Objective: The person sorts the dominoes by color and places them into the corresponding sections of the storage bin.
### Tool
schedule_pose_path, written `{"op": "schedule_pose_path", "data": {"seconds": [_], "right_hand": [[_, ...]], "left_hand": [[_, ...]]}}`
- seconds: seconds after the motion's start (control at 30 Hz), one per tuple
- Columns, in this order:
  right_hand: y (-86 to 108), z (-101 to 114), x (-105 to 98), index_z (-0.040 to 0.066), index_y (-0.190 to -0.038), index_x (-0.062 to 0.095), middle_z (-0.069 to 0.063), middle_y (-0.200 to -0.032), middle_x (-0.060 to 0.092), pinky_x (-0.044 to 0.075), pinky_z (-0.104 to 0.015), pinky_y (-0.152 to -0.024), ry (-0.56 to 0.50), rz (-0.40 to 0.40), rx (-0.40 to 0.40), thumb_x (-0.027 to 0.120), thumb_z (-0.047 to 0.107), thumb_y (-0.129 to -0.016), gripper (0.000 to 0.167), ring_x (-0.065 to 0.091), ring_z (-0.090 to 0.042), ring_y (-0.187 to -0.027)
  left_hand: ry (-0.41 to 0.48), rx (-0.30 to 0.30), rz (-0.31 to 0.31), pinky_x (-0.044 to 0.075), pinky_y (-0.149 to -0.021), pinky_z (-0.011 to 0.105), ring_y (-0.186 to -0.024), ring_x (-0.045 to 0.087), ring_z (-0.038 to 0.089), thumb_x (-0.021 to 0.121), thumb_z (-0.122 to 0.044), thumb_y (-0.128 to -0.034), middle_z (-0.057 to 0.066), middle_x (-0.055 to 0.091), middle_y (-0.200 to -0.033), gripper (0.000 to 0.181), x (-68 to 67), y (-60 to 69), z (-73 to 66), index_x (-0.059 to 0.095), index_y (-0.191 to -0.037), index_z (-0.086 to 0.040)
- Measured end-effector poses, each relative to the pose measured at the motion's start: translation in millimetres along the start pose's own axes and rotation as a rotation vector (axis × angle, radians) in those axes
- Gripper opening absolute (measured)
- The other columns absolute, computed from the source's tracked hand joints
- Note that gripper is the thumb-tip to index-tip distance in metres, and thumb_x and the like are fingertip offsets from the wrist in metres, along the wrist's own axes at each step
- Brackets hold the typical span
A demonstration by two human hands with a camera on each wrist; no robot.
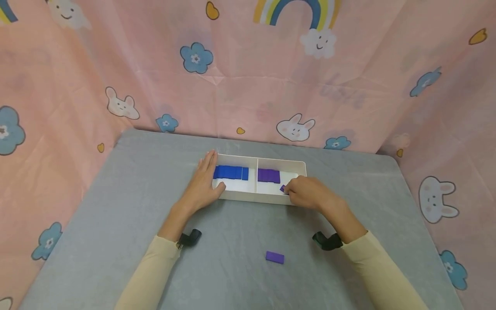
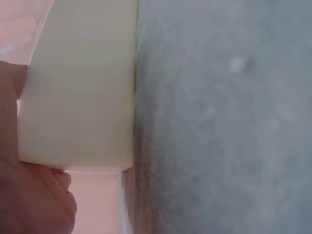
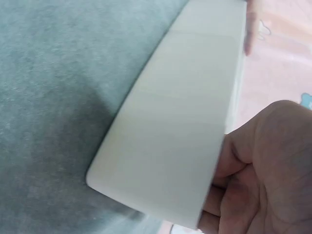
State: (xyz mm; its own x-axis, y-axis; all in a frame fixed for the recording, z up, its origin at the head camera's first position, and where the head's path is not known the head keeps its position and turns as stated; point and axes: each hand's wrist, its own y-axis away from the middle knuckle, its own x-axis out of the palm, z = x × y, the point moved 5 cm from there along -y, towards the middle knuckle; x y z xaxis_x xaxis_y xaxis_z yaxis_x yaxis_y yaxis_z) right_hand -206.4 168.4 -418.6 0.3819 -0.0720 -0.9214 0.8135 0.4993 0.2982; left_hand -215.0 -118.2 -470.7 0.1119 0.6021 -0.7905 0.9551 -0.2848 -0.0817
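Observation:
A long white two-part box (image 1: pixel 238 196) lies on the grey table. My left hand (image 1: pixel 203 181) holds its left end, fingers along the outside and thumb over the near rim; the left wrist view shows the box's pale outer wall (image 2: pixel 80 92) against that hand. Several blue blocks (image 1: pixel 230 172) line the left compartment, and several purple blocks (image 1: pixel 268 175) fill part of the right one. At the right end, my right hand (image 1: pixel 310 192) pinches a small purple block (image 1: pixel 283 188) inside the box. Its fingertips are hidden behind the wall in the right wrist view.
One loose purple block (image 1: pixel 274 257) lies on the grey cloth (image 1: pixel 232 241) nearer to me. A divider (image 1: pixel 256 175) separates the compartments. Behind the table hangs a pink patterned curtain (image 1: pixel 240 99).

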Motion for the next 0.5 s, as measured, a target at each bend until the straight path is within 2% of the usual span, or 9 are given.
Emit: {"op": "schedule_pose_path", "data": {"seconds": [0.1,0.3,0.4,0.5], "right_hand": [[-2.4,0.3,3.2,0.001,-0.113,0.081,-0.011,-0.101,0.076,0.056,-0.042,-0.081,-0.016,0.016,0.005,0.05,0.007,-0.097,0.035,0.063,-0.024,-0.082],[-6.8,2.6,5.4,0.002,-0.097,0.078,-0.003,-0.073,0.056,0.042,-0.034,-0.066,-0.049,0.017,0.012,0.048,0.004,-0.094,0.031,0.051,-0.019,-0.068],[-7.9,3.5,5.7,0.002,-0.09,0.075,-0.002,-0.066,0.049,0.039,-0.031,-0.061,-0.059,0.007,0.029,0.049,0.004,-0.095,0.027,0.048,-0.018,-0.062],[-8.3,4.8,5.5,0.001,-0.09,0.073,-0.002,-0.067,0.05,0.04,-0.032,-0.061,-0.051,-0.014,0.033,0.05,0.006,-0.098,0.025,0.049,-0.019,-0.063]], "left_hand": [[0.012,0.004,-0.002,0.003,-0.133,0.047,-0.165,0.004,0.03,0.062,-0.026,-0.0953,0.013,0.005,-0.178,0.094,-0.9,0.9,0.8,0.008,-0.169,-0.002],[0.01,-0.002,0.002,0.002,-0.133,0.046,-0.165,0.003,0.03,0.062,-0.027,-0.0948,0.013,0.005,-0.178,0.096,-1.3,1.1,2.5,0.007,-0.169,-0.003],[0.007,0.008,0.0,0.002,-0.133,0.044,-0.165,0.003,0.029,0.061,-0.028,-0.0946,0.013,0.005,-0.178,0.096,-0.1,0.0,2.3,0.007,-0.169,-0.003],[0.01,0.011,0.002,0.001,-0.133,0.043,-0.165,0.003,0.027,0.06,-0.028,-0.0944,0.012,0.004,-0.178,0.095,0.9,0.2,2.2,0.007,-0.169,-0.003]]}}
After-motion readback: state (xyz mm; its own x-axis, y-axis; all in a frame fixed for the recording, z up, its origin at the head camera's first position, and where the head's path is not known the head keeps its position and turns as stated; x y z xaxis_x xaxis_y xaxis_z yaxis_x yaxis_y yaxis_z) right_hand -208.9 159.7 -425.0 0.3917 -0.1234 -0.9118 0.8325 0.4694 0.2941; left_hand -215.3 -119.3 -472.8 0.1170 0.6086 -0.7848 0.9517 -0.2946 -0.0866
